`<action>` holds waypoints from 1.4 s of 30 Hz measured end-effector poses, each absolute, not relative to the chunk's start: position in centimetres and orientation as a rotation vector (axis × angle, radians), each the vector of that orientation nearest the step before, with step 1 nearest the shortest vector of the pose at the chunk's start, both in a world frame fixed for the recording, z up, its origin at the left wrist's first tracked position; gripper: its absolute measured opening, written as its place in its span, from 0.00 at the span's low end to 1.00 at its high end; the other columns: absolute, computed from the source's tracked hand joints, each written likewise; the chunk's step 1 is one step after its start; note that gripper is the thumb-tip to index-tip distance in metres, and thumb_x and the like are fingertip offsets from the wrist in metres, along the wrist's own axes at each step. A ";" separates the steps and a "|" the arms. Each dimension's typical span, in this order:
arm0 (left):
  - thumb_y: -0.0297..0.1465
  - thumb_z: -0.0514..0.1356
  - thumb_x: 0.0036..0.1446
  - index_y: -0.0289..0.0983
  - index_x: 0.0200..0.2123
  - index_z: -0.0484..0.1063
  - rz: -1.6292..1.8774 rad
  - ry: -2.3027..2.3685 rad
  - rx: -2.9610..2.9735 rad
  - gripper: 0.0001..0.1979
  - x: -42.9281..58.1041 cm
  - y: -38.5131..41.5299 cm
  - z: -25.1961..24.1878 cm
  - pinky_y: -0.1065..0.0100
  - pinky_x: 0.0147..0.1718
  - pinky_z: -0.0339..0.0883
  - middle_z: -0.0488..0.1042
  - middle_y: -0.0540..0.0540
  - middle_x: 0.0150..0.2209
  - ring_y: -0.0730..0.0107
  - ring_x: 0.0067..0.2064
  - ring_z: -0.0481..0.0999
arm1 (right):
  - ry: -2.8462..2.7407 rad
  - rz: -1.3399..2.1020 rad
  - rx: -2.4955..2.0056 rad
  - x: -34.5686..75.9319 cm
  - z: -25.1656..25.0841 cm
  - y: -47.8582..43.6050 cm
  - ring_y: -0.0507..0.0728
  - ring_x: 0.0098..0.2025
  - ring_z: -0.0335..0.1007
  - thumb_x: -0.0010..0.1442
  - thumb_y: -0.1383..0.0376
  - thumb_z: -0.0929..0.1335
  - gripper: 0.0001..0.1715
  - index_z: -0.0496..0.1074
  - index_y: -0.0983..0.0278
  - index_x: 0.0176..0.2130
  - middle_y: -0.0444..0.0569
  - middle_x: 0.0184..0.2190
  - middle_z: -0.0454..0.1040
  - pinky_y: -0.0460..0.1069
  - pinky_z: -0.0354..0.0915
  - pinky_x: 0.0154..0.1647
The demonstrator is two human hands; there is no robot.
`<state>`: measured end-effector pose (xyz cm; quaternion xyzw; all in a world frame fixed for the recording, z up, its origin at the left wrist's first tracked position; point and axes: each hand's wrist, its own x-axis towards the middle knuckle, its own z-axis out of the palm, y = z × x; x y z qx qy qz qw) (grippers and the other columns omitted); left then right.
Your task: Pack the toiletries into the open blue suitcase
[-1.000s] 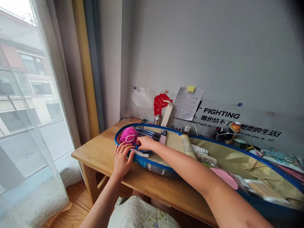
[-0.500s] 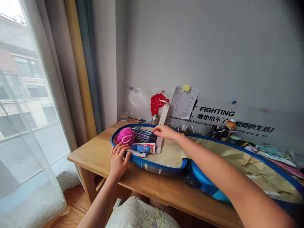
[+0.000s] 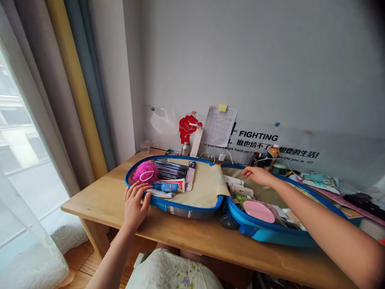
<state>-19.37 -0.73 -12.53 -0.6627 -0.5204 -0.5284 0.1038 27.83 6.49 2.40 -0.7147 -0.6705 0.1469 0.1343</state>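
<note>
An open blue suitcase (image 3: pixel 192 209) with beige lining lies spread on the wooden desk. My left hand (image 3: pixel 136 204), fingers spread, rests on the near left rim beside a pink bath puff (image 3: pixel 145 172). Several dark pens (image 3: pixel 170 169), a pink-white card package (image 3: pixel 190 176), a toothpaste tube (image 3: pixel 179 184) and a blue bottle (image 3: pixel 168 187) lie in the left half. My right hand (image 3: pixel 257 175) hovers over the right half with loosely bent fingers and nothing visible in them. Below it are a white tube (image 3: pixel 234 180), a white bottle (image 3: pixel 242 190) and a pink oval item (image 3: pixel 259 211).
Along the wall stand a glass cup (image 3: pixel 144 147), a metal bottle (image 3: pixel 185 148), a white lamp (image 3: pixel 197 140) and an orange-labelled bottle (image 3: pixel 273 153). Packets (image 3: pixel 320 181) lie at the back right. The desk's front edge (image 3: pixel 192 245) runs close to my lap.
My right hand has moved from the pens to above the right half, exposing the items there that my arm covered. The view has turned right. My left hand stays on the rim.
</note>
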 end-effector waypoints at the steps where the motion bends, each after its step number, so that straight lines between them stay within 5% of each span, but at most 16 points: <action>1: 0.39 0.50 0.66 0.43 0.44 0.76 -1.557 -1.532 -1.953 0.15 -19.4 -0.7 -12.5 0.48 0.62 0.52 0.77 0.44 0.47 0.53 0.57 0.68 | -1.948 0.437 -2.073 28.4 1.9 6.3 0.53 0.39 0.74 0.46 0.80 0.62 0.18 0.71 0.64 0.34 0.53 0.36 0.79 0.44 0.65 0.41; 7: 0.39 0.51 0.66 0.43 0.44 0.76 -1.553 -1.523 -1.949 0.15 -19.4 -0.8 -12.4 0.48 0.61 0.52 0.77 0.44 0.47 0.54 0.57 0.68 | -2.006 0.555 -2.102 30.0 -0.4 5.2 0.56 0.39 0.73 0.47 0.71 0.68 0.07 0.69 0.63 0.31 0.53 0.35 0.77 0.46 0.66 0.42; 13: 0.39 0.50 0.67 0.42 0.44 0.76 -1.536 -1.522 -1.950 0.16 -19.4 -0.8 -12.4 0.50 0.61 0.53 0.77 0.44 0.47 0.55 0.57 0.68 | -2.079 0.662 -2.140 31.1 -1.7 5.6 0.57 0.39 0.72 0.44 0.63 0.71 0.18 0.70 0.64 0.38 0.52 0.36 0.75 0.47 0.66 0.41; 18: 0.39 0.50 0.67 0.42 0.43 0.76 -1.547 -1.534 -1.940 0.16 -19.3 -0.8 -12.4 0.49 0.61 0.52 0.77 0.44 0.47 0.54 0.58 0.67 | -2.140 0.623 -2.131 31.5 -2.0 6.0 0.59 0.44 0.71 0.43 0.63 0.70 0.21 0.71 0.64 0.40 0.55 0.42 0.76 0.49 0.65 0.46; 33: 0.39 0.50 0.66 0.42 0.43 0.76 -1.564 -1.526 -1.929 0.16 -19.1 -0.8 -12.3 0.49 0.61 0.52 0.77 0.44 0.47 0.54 0.57 0.68 | -2.137 0.461 -2.087 31.9 1.4 5.3 0.61 0.42 0.74 0.44 0.66 0.69 0.11 0.76 0.61 0.33 0.52 0.37 0.80 0.50 0.67 0.46; 42: 0.39 0.51 0.66 0.42 0.43 0.76 -1.559 -1.534 -1.938 0.15 -19.1 -0.7 -12.4 0.49 0.61 0.52 0.77 0.44 0.47 0.54 0.56 0.68 | -2.018 0.420 -1.832 24.1 5.2 7.0 0.60 0.40 0.75 0.56 0.61 0.67 0.24 0.74 0.66 0.51 0.57 0.46 0.78 0.51 0.70 0.44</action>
